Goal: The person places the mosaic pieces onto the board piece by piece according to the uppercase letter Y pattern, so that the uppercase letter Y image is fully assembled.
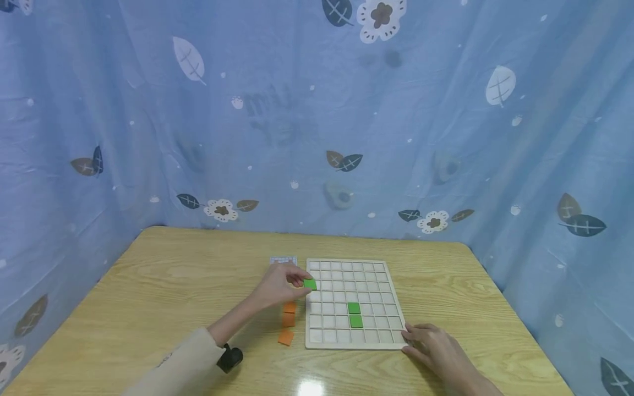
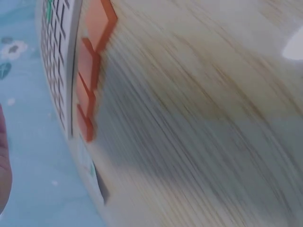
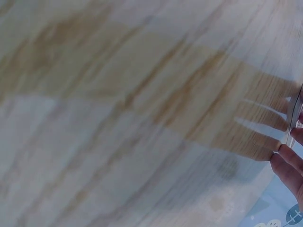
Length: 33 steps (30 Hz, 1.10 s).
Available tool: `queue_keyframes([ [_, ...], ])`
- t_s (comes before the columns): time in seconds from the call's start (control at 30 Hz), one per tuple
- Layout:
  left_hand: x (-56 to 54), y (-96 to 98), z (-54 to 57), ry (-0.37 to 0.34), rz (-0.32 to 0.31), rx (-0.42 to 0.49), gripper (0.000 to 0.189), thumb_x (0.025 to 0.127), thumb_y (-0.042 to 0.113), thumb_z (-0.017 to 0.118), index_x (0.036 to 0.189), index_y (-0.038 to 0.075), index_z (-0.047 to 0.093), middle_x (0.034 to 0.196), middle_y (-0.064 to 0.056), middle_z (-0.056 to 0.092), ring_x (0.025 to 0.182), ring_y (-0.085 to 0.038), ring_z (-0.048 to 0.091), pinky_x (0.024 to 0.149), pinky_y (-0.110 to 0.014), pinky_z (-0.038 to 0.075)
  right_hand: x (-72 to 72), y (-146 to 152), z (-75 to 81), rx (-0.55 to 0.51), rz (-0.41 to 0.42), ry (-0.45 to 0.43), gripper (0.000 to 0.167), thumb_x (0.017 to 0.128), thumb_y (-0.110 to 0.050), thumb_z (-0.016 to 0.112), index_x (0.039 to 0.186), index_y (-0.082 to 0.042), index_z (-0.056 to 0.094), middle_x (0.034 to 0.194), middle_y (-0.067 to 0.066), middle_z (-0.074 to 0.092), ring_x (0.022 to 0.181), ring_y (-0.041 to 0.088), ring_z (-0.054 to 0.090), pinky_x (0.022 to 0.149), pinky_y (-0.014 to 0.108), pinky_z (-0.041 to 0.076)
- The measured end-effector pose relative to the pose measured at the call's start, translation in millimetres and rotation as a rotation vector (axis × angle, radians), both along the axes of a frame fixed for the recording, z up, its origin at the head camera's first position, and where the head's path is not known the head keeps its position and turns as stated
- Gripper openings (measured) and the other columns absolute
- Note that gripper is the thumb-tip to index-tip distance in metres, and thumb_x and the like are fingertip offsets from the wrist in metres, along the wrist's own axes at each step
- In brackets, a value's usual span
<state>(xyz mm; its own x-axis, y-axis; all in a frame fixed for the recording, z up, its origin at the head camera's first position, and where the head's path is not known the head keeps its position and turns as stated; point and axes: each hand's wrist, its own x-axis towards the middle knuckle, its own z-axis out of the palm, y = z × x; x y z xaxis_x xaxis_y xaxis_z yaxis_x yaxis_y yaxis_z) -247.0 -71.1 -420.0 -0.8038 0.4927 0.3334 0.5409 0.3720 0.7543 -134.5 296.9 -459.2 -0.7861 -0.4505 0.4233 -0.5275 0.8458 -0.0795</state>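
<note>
My left hand (image 1: 282, 283) pinches a small green square tile (image 1: 310, 284) between thumb and fingers. The tile is over the left side of a pale wooden grid board (image 1: 308, 324). Two more green tiles (image 1: 354, 308) sit in neighbouring cells, one in front of the other, near the board's middle. At the board's front right corner, my right hand (image 1: 438, 349) holds the edge with fingers and thumb. In the right wrist view, only some fingers (image 3: 289, 170) show at the frame's edge. The left wrist view shows just a sliver of the left hand (image 2: 4, 170), without the green tile.
Several orange tiles (image 1: 289, 319) lie in a rough column left of the board, the nearest one turned askew. Behind the left hand lies a printed card (image 1: 283, 259), partly covered. A blue patterned curtain (image 1: 297, 121) hangs around the wooden table (image 1: 198, 264).
</note>
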Motion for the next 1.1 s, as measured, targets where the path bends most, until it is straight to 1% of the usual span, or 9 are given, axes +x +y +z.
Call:
queue_keyframes([
  [0.13,-2.5,14.5,-2.2,-0.008,-0.008,-0.001,0.02,0.08,0.015,0.078,0.099,0.007,0.075,0.084,0.002,0.067,0.07,-0.006,0.062,0.064,-0.021,0.053,0.4,0.3,1.2,-0.005,0.008,-0.005,0.027,0.075,-0.025,0.08,0.096,-0.01,0.076,0.101,0.006,0.072,0.086,0.023,0.067,0.069,0.039,0.056],
  [0.27,-5.7,32.3,-4.6,-0.001,-0.023,0.005,0.02,0.08,0.013,0.078,0.098,0.006,0.075,0.085,-0.001,0.069,0.069,-0.007,0.063,0.063,-0.022,0.053,0.8,1.5,0.3,-0.001,0.009,-0.025,0.027,0.077,-0.028,0.079,0.097,-0.01,0.076,0.102,0.006,0.072,0.086,0.023,0.067,0.069,0.039,0.056],
  [0.4,-7.8,51.1,-8.0,-0.038,-0.033,0.002,0.019,0.08,0.011,0.077,0.098,0.005,0.075,0.087,-0.005,0.071,0.07,-0.008,0.064,0.063,-0.022,0.053,0.7,1.7,0.6,-0.001,0.0,-0.038,0.027,0.077,-0.028,0.079,0.097,-0.01,0.076,0.102,0.006,0.072,0.086,0.022,0.067,0.069,0.039,0.056],
  [0.5,-8.9,65.6,-10.7,-0.05,-0.029,-0.049,0.018,0.079,0.01,0.076,0.097,0.004,0.076,0.085,-0.005,0.072,0.07,-0.007,0.064,0.063,-0.019,0.052,1.0,1.1,2.6,0.002,-0.016,-0.074,0.028,0.079,-0.029,0.078,0.099,-0.01,0.076,0.104,0.005,0.072,0.088,0.022,0.067,0.07,0.039,0.056],
  [0.6,-10.8,78.5,-14.1,-0.051,-0.014,-0.106,0.019,0.076,0.007,0.077,0.094,0.002,0.076,0.08,-0.005,0.071,0.068,-0.006,0.063,0.062,-0.017,0.051,0.2,-0.4,2.9,0.003,-0.018,-0.057,0.028,0.078,-0.028,0.078,0.099,-0.01,0.076,0.104,0.006,0.072,0.088,0.023,0.067,0.07,0.039,0.056],
  [0.7,-14.8,90.5,-19.8,-0.06,0.009,-0.137,0.019,0.074,0.007,0.081,0.091,0.0,0.076,0.077,-0.005,0.071,0.066,-0.005,0.061,0.061,-0.016,0.05,-2.2,-0.2,2.1,0.009,-0.006,-0.022,0.027,0.077,-0.028,0.079,0.098,-0.01,0.076,0.103,0.006,0.072,0.087,0.023,0.067,0.07,0.039,0.056],
  [0.8,-17.7,99.0,-25.2,-0.062,0.032,-0.157,0.018,0.073,0.007,0.082,0.089,0.0,0.076,0.076,-0.004,0.07,0.065,-0.002,0.057,0.059,-0.015,0.048,-4.0,-0.6,1.9,0.014,0.001,-0.014,0.026,0.077,-0.028,0.079,0.097,-0.011,0.076,0.103,0.006,0.072,0.086,0.023,0.067,0.069,0.039,0.056],
  [0.97,-19.4,108.2,-30.4,-0.032,0.033,-0.181,0.017,0.075,0.009,0.082,0.089,0.002,0.077,0.076,-0.001,0.07,0.063,0.0,0.053,0.057,-0.014,0.046,-2.6,-1.2,3.7,0.01,-0.009,-0.017,0.027,0.076,-0.026,0.08,0.098,-0.01,0.076,0.104,0.006,0.072,0.087,0.023,0.067,0.07,0.039,0.057],
  [1.1,-16.1,112.1,-33.9,-0.074,0.026,-0.159,0.017,0.075,0.007,0.081,0.09,0.002,0.077,0.078,-0.002,0.07,0.064,0.0,0.053,0.059,-0.015,0.047,2.5,0.3,5.3,0.005,-0.028,-0.117,0.029,0.081,-0.029,0.076,0.102,-0.01,0.075,0.109,0.007,0.071,0.092,0.025,0.067,0.073,0.042,0.056],
])
